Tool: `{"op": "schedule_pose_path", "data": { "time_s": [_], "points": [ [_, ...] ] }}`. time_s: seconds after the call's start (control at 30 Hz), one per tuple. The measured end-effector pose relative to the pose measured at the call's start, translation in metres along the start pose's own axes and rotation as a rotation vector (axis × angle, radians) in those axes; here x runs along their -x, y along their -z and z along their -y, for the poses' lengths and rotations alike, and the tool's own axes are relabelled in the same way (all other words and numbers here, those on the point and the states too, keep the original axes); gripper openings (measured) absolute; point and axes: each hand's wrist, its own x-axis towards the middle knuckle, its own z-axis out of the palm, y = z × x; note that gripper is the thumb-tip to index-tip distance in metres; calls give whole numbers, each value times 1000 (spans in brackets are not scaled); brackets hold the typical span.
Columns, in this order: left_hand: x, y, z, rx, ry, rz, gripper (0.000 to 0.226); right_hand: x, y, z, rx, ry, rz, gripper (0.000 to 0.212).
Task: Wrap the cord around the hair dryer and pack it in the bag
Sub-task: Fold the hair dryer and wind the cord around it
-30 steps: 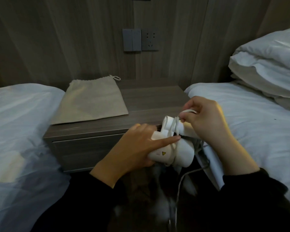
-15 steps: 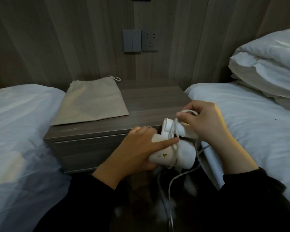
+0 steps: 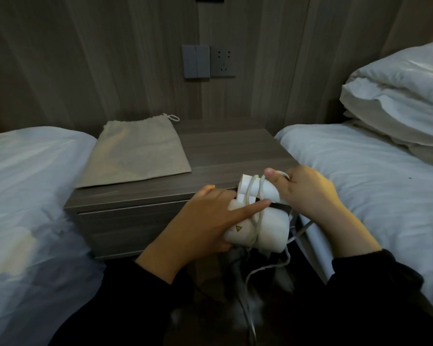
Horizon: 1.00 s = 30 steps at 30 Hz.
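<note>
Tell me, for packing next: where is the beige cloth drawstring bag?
Head view: the beige cloth drawstring bag lies flat on the left part of the grey wooden nightstand, beside the white-sheeted left bed.

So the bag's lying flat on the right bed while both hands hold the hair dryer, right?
The head view shows the bag lying flat on the nightstand, not the bed; the left hand and right hand hold the hair dryer.

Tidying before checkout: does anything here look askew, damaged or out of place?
Nothing damaged or spilled. Only the cord is untidy: a loose length hangs down below the dryer. The bag lies flat on the nightstand.
</note>
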Motion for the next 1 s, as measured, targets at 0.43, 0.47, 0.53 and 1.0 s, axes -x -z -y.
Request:
{"op": "schedule_pose_path", "data": {
  "time_s": [0.43, 0.47, 0.53, 1.0],
  "points": [
    [0, 4, -2, 3, 49, -53, 101, 9, 12, 15, 42, 35, -8, 62],
    [0, 4, -1, 15, 55, -48, 99, 9, 14, 14, 30, 55, 9, 61],
    [1, 3, 0, 34, 65, -40, 94, 9, 16, 13, -9, 111, 37, 58],
    [18, 12, 34, 246, 328, -54, 90, -18, -29, -23, -1046, -305, 118, 50]
  ]
}}
